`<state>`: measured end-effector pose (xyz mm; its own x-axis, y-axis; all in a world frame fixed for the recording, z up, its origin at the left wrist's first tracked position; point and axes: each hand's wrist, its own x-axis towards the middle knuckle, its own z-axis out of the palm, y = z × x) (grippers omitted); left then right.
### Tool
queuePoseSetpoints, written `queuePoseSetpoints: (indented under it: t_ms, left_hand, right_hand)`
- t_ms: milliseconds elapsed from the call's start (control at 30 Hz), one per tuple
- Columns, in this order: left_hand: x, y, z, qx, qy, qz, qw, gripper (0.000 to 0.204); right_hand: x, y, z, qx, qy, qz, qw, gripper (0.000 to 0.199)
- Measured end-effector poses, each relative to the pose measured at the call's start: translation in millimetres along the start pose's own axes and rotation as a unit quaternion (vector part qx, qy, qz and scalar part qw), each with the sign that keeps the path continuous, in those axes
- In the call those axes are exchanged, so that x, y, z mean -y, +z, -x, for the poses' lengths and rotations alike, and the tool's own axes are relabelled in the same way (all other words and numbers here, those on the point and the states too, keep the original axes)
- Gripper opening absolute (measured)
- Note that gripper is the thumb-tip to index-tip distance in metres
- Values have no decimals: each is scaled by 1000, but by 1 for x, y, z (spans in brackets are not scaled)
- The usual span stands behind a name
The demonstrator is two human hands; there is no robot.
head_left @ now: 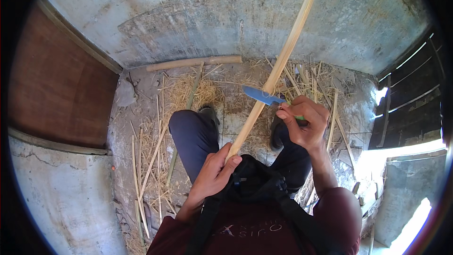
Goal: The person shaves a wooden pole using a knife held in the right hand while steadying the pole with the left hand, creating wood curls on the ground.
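A long pale strip of split bamboo (289, 49) slants up and away from my lap toward the far wall. Its near end is wrapped by the fingers of my left hand (216, 170), just in front of my body. My right hand (306, 119) is closed round the green handle of a knife (257, 95), mostly hidden by the fingers. The blade points left and lies across the middle of the strip. Whether its edge bites into the bamboo cannot be made out.
Pale shavings (188, 92) and thin bamboo strips (153, 153) litter the floor around my feet. A bamboo pole (193, 63) lies along the foot of the stained far wall (188, 14). A brown panel (61, 78) stands at the left, dark slats (410, 99) at the right.
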<state>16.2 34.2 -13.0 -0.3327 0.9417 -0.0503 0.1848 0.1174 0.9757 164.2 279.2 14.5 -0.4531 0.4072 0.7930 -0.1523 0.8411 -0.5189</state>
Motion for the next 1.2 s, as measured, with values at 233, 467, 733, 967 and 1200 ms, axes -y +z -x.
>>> queuePoseSetpoints:
  t_ms: [233,467,733,967,1200]
  left_hand:
    - [3,2,1,-11,-3,2,1000,27]
    - [-11,2,0,-21,-1,-56,998,27]
    - [-11,-1,10,-18,-21,-47,999,30]
    - [2,-3,12,-15,-27,-50,998,28]
    - [2,0,12,-17,-25,-76,997,26]
  right_hand:
    - [16,9,18,108,-35,8,993,15]
    - [15,4,8,77,-57,32,995,16]
    - [-23,-15,-15,-7,-33,39,999,13]
    - [-38,-25,-21,-20,42,42,998,22]
    - [-22,-16,-14,75,-16,12,997,15]
